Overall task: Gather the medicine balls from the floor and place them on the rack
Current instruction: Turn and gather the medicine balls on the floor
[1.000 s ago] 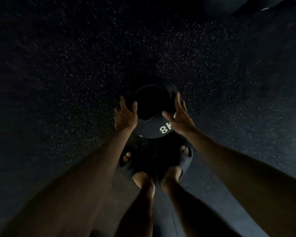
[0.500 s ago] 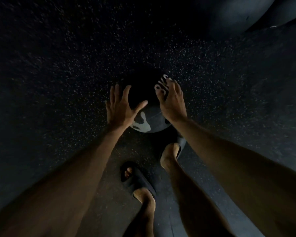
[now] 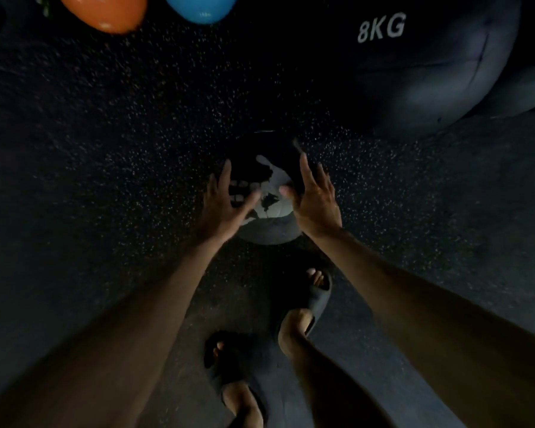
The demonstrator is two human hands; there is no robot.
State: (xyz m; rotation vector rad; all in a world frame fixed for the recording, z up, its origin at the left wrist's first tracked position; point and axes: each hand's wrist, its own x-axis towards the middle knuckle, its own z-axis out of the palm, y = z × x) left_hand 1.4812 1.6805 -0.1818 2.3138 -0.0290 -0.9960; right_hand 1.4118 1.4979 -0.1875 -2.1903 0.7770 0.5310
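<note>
A dark medicine ball [image 3: 267,208] with pale markings lies on the speckled black floor [image 3: 105,180] just ahead of my feet. My left hand [image 3: 226,206] is at its left side, fingers spread and straight. My right hand [image 3: 314,200] is at its right side, fingers also straight. Both palms face the ball; whether they touch it is hard to tell in the dim light. A larger dark ball marked 8KG [image 3: 430,60] sits at the upper right.
An orange ball [image 3: 105,12] and a blue ball [image 3: 201,7] lie at the top left edge. My feet in dark slides [image 3: 306,301] stand right behind the small ball. No rack is in view.
The ball has rolled forward and turned, its markings now face up. I have stepped after it, and the 8KG ball and two coloured balls have come into view.
</note>
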